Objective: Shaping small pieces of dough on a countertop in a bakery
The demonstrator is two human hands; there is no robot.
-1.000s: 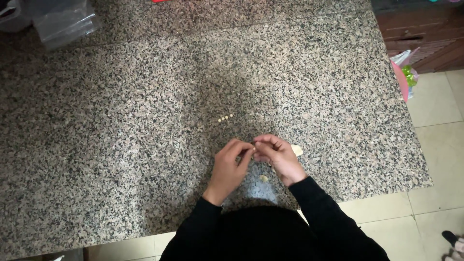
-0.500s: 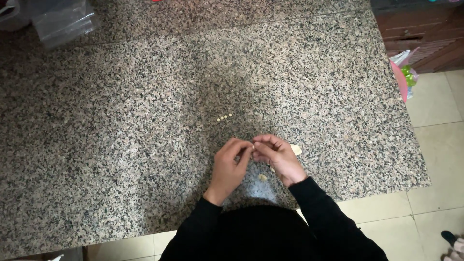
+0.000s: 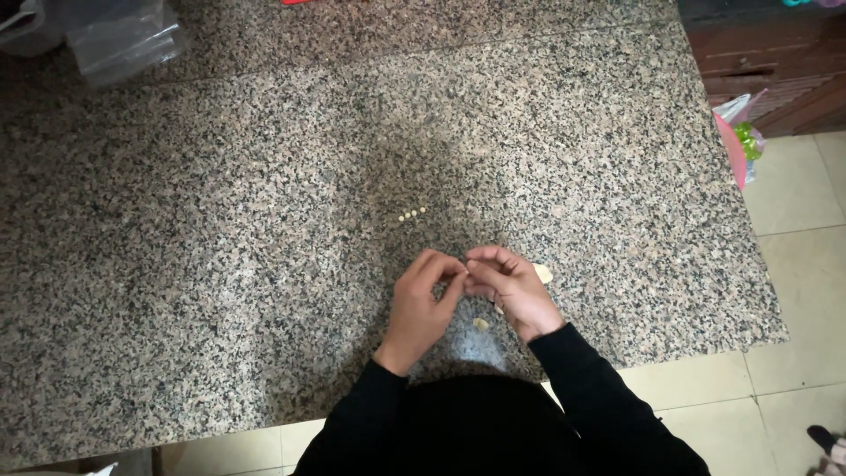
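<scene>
While pinching: keep both hands low over tabletop (image 3: 220,264).
Left hand (image 3: 421,300): grip closed, contents unclear.
Right hand (image 3: 511,286): same.
Beads (image 3: 411,213): lined up, well apart.

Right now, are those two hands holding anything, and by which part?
It cannot be told: the left hand and right hand meet fingertip to fingertip above the granite counter, hiding anything pinched between them.

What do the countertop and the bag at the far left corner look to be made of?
Countertop: looks like polished granite or a similar stone, with a dense black, grey and pinkish speckle and a faint sheen. Bag: thin clear plastic film, judging by its see-through, crinkled folds and glossy highlights.
</scene>
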